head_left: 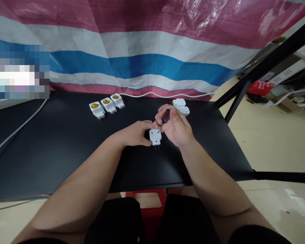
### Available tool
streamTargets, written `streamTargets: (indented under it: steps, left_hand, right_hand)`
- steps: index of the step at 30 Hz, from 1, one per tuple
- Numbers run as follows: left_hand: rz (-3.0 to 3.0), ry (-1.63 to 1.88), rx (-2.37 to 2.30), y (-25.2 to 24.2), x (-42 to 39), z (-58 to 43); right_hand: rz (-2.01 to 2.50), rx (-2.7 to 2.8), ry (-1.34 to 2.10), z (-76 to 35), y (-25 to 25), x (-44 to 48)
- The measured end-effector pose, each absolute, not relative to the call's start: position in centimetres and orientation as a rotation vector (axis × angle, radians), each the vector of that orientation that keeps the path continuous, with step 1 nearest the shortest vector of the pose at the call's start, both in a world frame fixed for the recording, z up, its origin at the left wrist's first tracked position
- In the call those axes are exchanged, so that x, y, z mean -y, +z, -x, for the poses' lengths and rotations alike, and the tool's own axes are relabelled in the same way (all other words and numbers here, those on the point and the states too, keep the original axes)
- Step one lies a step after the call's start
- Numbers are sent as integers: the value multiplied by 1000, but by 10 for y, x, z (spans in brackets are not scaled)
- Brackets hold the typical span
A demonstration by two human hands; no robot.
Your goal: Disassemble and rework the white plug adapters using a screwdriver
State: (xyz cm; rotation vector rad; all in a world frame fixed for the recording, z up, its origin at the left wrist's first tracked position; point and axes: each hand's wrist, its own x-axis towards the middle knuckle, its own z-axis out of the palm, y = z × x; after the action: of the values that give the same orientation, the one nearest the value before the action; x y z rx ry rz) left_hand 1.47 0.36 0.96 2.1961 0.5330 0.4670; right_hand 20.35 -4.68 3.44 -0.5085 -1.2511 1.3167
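Here we go: left hand curled over a white plastic two-pin plug socket on the matte black tabletop, right hand pinching a dark blue-handled screwdriver, tip at the socket's top edge

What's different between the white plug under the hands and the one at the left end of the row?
The plug under the hands shows a plain white back with small holes, while the left-end plug shows a yellow socket opening. The first is held by the left hand, with a screwdriver at it; the second sits untouched. Both are white, with two metal prongs.
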Motion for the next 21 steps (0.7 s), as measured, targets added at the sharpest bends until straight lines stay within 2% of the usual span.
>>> streamTargets:
  steps: [21]
  left_hand:
    - [-2162, 446, -560, 11, -2, -14]
  right_hand:
    - [479, 1138, 1376, -195, 42, 51]
